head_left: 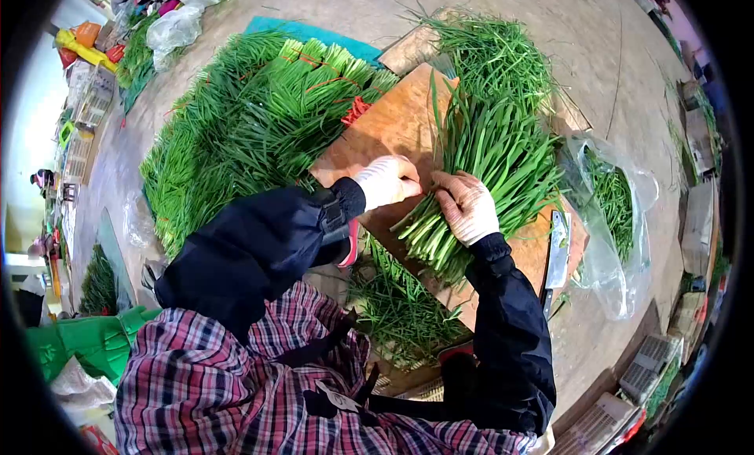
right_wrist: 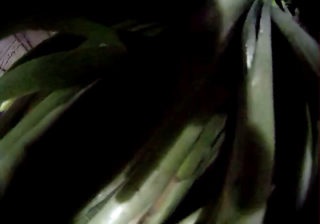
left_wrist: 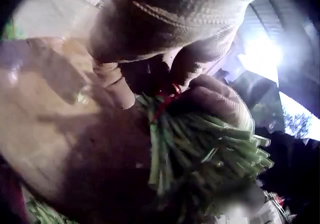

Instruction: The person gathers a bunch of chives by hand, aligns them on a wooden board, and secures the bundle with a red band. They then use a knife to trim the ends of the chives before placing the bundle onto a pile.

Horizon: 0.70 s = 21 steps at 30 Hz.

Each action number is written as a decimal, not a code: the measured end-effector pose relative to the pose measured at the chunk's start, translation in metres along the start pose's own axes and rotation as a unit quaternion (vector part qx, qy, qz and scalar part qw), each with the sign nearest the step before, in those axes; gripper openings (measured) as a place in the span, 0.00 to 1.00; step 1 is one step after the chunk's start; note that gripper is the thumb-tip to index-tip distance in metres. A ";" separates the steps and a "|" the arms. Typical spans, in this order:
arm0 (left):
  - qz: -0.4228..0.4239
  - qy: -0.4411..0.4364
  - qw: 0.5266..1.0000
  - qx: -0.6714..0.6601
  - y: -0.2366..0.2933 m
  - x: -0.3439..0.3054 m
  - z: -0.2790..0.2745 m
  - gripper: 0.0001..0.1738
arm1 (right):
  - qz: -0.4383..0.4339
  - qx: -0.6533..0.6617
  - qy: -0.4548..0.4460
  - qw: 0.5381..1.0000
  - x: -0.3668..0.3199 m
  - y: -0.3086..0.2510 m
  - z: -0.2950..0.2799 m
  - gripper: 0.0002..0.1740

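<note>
A bundle of long green stalks (head_left: 503, 152) lies over the wooden board (head_left: 393, 129), its cut ends towards the person. The right hand (head_left: 469, 207), in a white glove with bare fingertips, grips it from above. Close beside it, the gloved left hand (head_left: 387, 181) has its fingers curled. In the left wrist view a red tie (left_wrist: 165, 105) runs round the stalks (left_wrist: 205, 149) and up to the fingers of the left hand (left_wrist: 165, 34), which pinch it; the contact is partly shaded. Dark leaves (right_wrist: 260, 109) fill the right wrist view and hide the right hand there.
A knife (head_left: 558, 251) lies at the board's right edge, beside a clear plastic bag (head_left: 642, 211) of greens. Tied bundles (head_left: 236, 133) are piled at the left, with red ties (head_left: 356, 110) near the board's upper-left edge. Loose greens (head_left: 495, 54) lie beyond the board.
</note>
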<state>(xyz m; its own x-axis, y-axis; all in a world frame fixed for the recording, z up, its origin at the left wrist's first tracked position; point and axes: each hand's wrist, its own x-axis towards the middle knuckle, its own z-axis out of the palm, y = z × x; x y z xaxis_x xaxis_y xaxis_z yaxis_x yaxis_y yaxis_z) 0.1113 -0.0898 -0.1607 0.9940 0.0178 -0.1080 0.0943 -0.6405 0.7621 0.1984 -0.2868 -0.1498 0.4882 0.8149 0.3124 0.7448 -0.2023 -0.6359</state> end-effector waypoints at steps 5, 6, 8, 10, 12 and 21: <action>-0.043 -0.003 0.984 -0.173 0.030 -0.001 0.035 0.12 | 0.038 0.007 0.069 0.997 0.001 -0.005 0.002 0.22; -0.047 0.010 0.976 -0.212 0.032 0.002 0.041 0.13 | 0.057 -0.003 0.075 0.996 0.001 -0.005 0.003 0.22; -0.041 0.017 0.989 -0.138 0.027 0.009 0.048 0.13 | 0.059 -0.004 0.055 0.997 0.002 -0.007 0.000 0.21; -0.017 0.028 0.997 -0.072 0.023 0.015 0.047 0.15 | 0.055 -0.006 0.056 0.997 0.005 -0.009 -0.002 0.20; -0.031 -0.016 0.997 -0.075 0.021 0.016 0.038 0.19 | 0.076 0.001 0.049 0.996 0.006 -0.013 -0.009 0.22; -0.062 -0.037 0.995 -0.067 0.035 0.013 0.023 0.14 | 0.210 0.045 0.303 0.929 -0.094 -0.053 -0.116 0.14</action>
<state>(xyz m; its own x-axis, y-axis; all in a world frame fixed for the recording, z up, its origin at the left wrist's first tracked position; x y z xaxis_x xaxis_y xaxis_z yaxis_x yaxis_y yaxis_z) 0.1266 -0.1298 -0.1506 0.9679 0.0298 -0.2495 0.2271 -0.5288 0.8178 0.1662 -0.4155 -0.0635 0.9135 0.2148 0.3456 0.4032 -0.3641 -0.8396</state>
